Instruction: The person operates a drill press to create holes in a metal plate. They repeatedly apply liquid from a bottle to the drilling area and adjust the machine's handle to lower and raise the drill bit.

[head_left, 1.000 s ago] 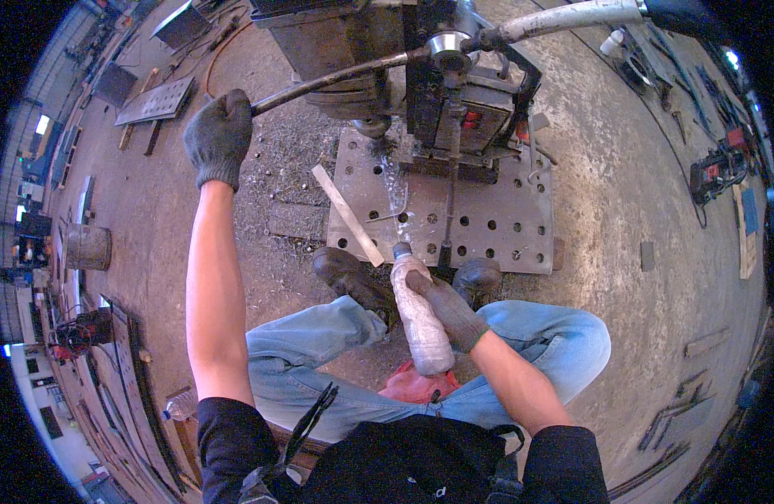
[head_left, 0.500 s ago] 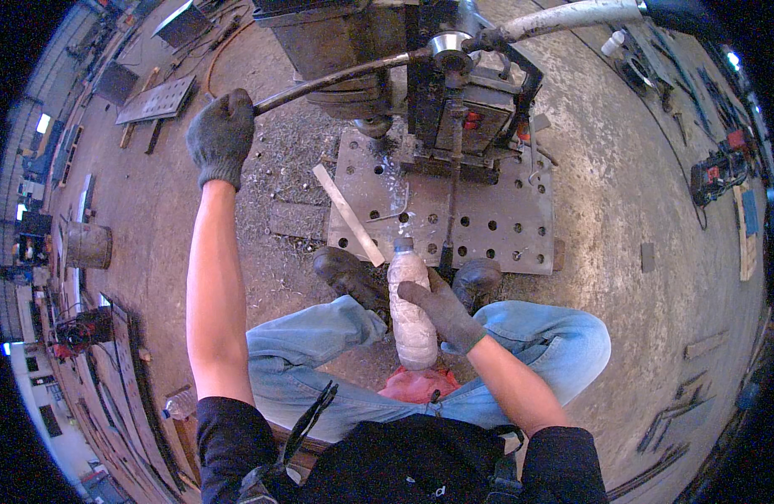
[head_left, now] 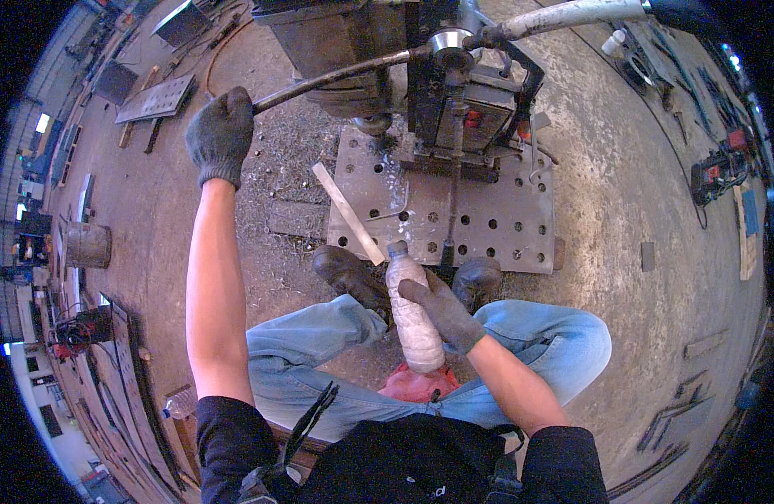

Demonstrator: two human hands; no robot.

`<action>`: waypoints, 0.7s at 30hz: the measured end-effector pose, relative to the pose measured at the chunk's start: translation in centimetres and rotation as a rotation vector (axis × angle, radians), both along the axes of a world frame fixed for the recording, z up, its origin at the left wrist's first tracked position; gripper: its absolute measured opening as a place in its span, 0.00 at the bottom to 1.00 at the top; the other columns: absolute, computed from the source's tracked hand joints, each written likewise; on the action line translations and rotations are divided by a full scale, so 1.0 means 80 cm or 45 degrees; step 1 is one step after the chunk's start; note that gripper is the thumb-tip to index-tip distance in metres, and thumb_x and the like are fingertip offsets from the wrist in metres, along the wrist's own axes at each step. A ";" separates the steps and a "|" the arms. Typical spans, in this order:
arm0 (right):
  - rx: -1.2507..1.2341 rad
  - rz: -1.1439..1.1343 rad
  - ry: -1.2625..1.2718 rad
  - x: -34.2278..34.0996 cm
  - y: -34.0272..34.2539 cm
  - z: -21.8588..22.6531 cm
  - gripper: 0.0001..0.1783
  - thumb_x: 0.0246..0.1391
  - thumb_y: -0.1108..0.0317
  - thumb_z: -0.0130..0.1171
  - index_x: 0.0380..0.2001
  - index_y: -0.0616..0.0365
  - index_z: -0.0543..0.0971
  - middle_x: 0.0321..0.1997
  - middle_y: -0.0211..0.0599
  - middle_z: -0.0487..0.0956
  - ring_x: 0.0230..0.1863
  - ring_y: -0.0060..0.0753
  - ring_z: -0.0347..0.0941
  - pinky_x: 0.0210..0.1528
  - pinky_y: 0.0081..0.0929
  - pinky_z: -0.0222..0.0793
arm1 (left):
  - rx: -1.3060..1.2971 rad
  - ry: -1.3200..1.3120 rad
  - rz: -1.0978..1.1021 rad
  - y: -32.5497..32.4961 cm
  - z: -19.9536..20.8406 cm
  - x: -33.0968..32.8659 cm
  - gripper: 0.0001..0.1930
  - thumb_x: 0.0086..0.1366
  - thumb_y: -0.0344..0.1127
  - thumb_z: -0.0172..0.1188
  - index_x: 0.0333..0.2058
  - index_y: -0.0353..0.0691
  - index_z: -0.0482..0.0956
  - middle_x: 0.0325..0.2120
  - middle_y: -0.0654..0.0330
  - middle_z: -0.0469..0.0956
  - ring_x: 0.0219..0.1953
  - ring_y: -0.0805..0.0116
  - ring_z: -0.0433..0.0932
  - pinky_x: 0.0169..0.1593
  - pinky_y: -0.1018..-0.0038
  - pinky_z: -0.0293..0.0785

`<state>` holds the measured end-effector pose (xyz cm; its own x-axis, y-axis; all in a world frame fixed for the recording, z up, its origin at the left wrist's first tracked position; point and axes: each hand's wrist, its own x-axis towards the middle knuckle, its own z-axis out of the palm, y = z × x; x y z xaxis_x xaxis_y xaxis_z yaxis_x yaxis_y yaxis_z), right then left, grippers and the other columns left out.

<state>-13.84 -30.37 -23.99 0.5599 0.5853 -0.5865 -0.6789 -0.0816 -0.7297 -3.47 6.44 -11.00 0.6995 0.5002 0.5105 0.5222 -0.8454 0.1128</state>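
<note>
My left hand [head_left: 219,139], in a dark grey knitted glove, is closed round the end of a long metal lever [head_left: 345,77]. The lever runs up to the hub of a drill press with a magnetic-type body [head_left: 462,109]. Closer to me, my gloved right hand [head_left: 444,312] grips a cloudy whitish plastic bottle [head_left: 414,323] with a dark cap. The bottle tilts slightly, its cap pointing away from me and its base above a red cloth [head_left: 404,385] between my thighs. A perforated steel plate [head_left: 504,197] lies under the machine.
A flat pale bar [head_left: 349,214] and a bent hex key [head_left: 395,213] lie at the plate's left. Metal shavings [head_left: 278,181] litter the floor there. A bucket [head_left: 88,245] stands far left. Another clear bottle [head_left: 180,405] is beside me. Red and black equipment [head_left: 718,172] sits at right.
The bottle has tipped slightly, its cap shifting left and its base right, in my right hand. My left hand stays on the lever, almost unmoved.
</note>
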 end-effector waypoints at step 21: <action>-0.139 0.065 0.099 0.010 -0.007 -0.007 0.34 0.56 0.41 0.59 0.51 0.62 0.73 0.33 0.37 0.79 0.28 0.29 0.76 0.32 0.28 0.75 | -0.027 -0.036 -0.028 -0.003 0.000 -0.002 0.24 0.65 0.58 0.48 0.28 0.45 0.84 0.26 0.45 0.80 0.31 0.43 0.80 0.35 0.54 0.73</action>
<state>-13.05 -30.90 -24.58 0.4814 0.5422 -0.6887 -0.7261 -0.1934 -0.6599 -3.62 6.22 -10.99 0.6957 0.4958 0.5198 0.5000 -0.8538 0.1451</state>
